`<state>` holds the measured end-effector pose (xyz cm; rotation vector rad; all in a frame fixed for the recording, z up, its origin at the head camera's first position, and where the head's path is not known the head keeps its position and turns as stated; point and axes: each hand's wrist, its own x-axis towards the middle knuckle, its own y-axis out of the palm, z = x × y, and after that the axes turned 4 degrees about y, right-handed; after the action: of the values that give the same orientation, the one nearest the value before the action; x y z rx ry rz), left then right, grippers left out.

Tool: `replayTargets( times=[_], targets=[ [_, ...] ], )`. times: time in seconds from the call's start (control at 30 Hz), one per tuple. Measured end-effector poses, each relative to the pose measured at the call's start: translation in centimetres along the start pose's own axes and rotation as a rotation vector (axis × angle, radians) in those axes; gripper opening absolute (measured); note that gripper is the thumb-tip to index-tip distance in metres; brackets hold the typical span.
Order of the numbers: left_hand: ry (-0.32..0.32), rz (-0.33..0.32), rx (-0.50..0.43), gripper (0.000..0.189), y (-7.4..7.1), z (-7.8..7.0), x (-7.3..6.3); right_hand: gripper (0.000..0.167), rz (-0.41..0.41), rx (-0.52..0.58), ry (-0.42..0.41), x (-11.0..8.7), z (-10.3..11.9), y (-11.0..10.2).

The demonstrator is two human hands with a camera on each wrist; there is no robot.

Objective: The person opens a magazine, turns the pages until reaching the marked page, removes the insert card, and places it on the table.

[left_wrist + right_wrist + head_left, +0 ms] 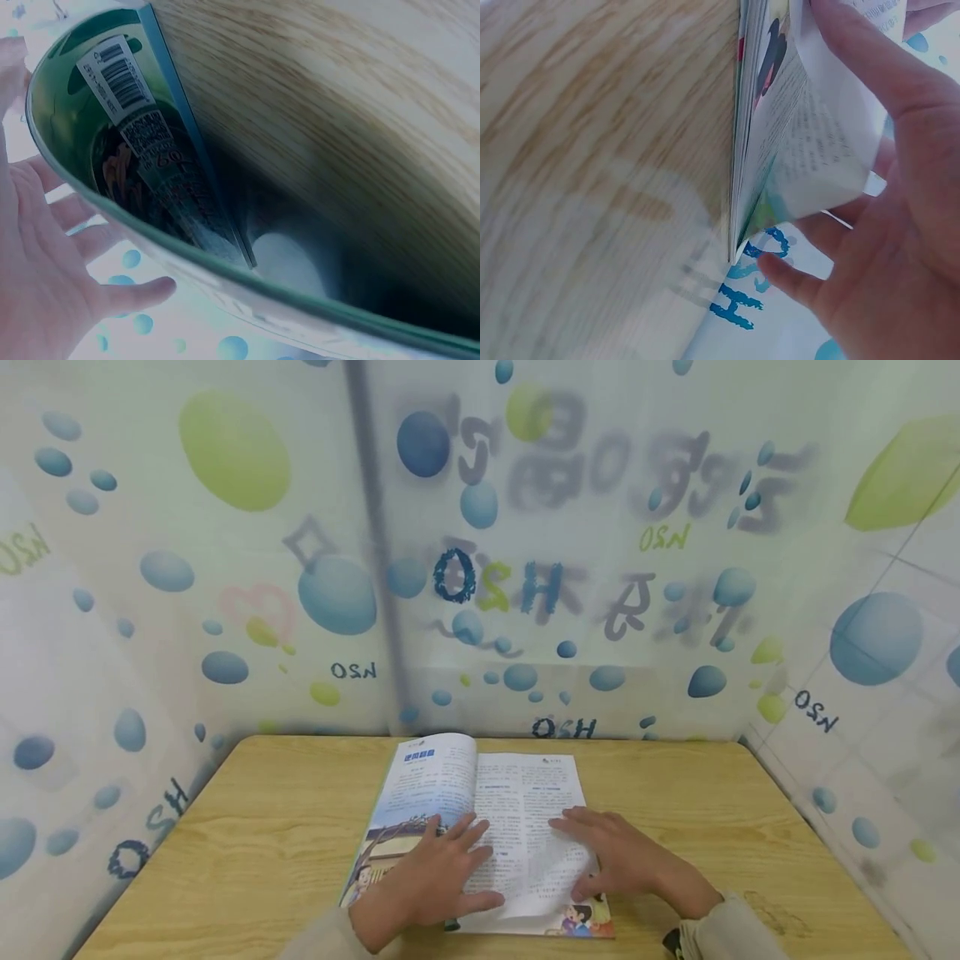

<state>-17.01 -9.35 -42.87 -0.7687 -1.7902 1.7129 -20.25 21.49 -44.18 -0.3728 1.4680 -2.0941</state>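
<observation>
An open magazine point(498, 827) lies on the wooden table, with printed text and cartoon pictures. My left hand point(442, 877) rests across its lower middle, fingers spread. In the left wrist view the magazine's green cover point(124, 45), with a barcode, bows up beside the left hand point(52, 255). At the lower right of the magazine is my right hand point(622, 852). It holds a loosely bent page point(832, 169) between thumb and fingers, seen in the right wrist view. That page stands lifted off the sheets under it point(742, 135). The exact thumb contact is partly hidden.
The wooden table point(247, 852) spreads to both sides of the magazine. Behind it hangs a pale curtain-like wall point(480, 685) with blue and green bubbles and mirrored H2O lettering. Similar panels enclose the left and right sides.
</observation>
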Motion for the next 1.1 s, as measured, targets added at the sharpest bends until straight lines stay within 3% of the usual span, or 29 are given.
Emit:
replayTargets(
  times=[0.17,0.3,0.5,0.7,0.9,1.1],
  targets=[
    [0.057,-0.014,0.091,0.077,0.0,-0.5,0.2,0.097,-0.117,-0.058,-0.074,0.3,0.2,-0.2],
    [0.075,-0.032,0.134,0.077,0.0,-0.9,0.3,0.101,-0.169,-0.071,-0.056,0.5,0.5,-0.6],
    [0.106,-0.067,0.181,0.072,-0.1,-1.1,0.3,0.1,-0.174,-0.054,-0.005,0.7,1.1,-1.0],
    [0.138,-0.094,0.112,0.076,-0.4,-1.1,0.4,0.098,-0.198,-0.02,-0.011,0.5,1.2,-1.2],
    [0.225,-0.18,0.099,0.091,-0.4,-1.1,0.1,0.096,-0.199,0.025,0.003,0.4,1.0,-1.1],
    [0.346,-0.271,0.176,0.1,-0.2,-0.9,0.1,0.091,-0.191,0.08,0.033,0.4,1.2,-1.1]
  ],
)
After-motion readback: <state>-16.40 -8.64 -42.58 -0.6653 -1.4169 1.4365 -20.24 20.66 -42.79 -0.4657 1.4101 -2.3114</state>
